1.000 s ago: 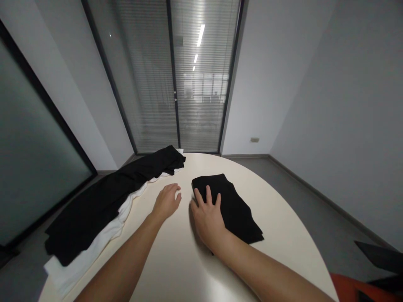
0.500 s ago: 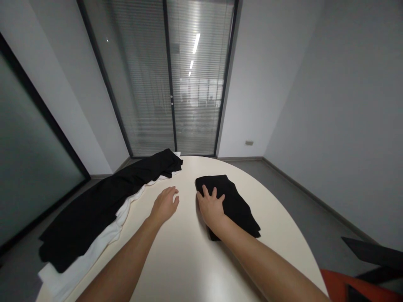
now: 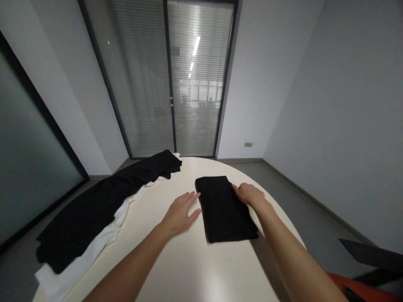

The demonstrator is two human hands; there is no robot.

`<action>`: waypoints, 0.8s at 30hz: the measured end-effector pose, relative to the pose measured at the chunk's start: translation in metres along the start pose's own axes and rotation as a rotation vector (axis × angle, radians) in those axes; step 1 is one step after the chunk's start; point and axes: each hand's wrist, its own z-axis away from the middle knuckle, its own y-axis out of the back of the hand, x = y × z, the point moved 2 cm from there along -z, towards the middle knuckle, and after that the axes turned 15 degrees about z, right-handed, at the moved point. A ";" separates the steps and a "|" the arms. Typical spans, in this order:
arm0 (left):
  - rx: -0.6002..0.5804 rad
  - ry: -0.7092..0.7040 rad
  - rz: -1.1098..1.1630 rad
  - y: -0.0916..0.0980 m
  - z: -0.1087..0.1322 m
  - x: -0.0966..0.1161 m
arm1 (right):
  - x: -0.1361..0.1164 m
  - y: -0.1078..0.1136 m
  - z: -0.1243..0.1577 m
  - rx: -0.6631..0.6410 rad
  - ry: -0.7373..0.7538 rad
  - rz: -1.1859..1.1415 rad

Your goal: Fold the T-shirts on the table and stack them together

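Note:
A folded black garment point(image 3: 225, 214) lies flat on the table as a rough rectangle; its exact kind does not show. My left hand point(image 3: 182, 212) is open at its left edge, fingers stretched out and fingertips at the cloth. On the far right side, my right hand point(image 3: 250, 193) has its fingers curled around the garment's edge, with the thumb tip at the cloth. Those curled fingers are partly hidden. The right edge of the garment looks uneven, with layers showing at the near right corner.
Along the table's left side lie black clothes point(image 3: 94, 205) over white cloth point(image 3: 100, 243). The round-edged white table point(image 3: 176, 268) carries everything. A red and black chair point(image 3: 355, 285) stands at the lower right. Beyond are a glass door point(image 3: 198, 121) with blinds and grey walls.
My right hand has gone from lying on top of the folded black garment to its right edge. My left hand has moved right, up to the garment's left edge.

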 end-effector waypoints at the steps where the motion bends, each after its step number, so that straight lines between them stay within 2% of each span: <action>1: -0.058 -0.022 0.026 -0.004 0.001 0.008 | 0.005 -0.008 -0.007 -0.040 0.028 -0.030; 5: -0.202 -0.050 0.077 -0.012 0.007 0.020 | 0.010 -0.037 -0.023 -0.084 0.117 -0.172; 9: -0.229 -0.040 0.071 -0.010 0.009 0.018 | 0.005 -0.041 -0.028 -0.068 0.118 -0.271; 15: -0.182 -0.038 0.063 -0.011 0.007 0.019 | 0.008 -0.035 -0.039 -0.007 0.133 -0.366; 19: -0.120 -0.015 0.039 -0.011 0.005 0.014 | 0.030 -0.034 -0.063 0.083 0.046 -0.327; 24: -0.013 -0.019 -0.012 -0.010 0.002 0.005 | 0.064 -0.033 -0.095 0.124 -0.052 -0.269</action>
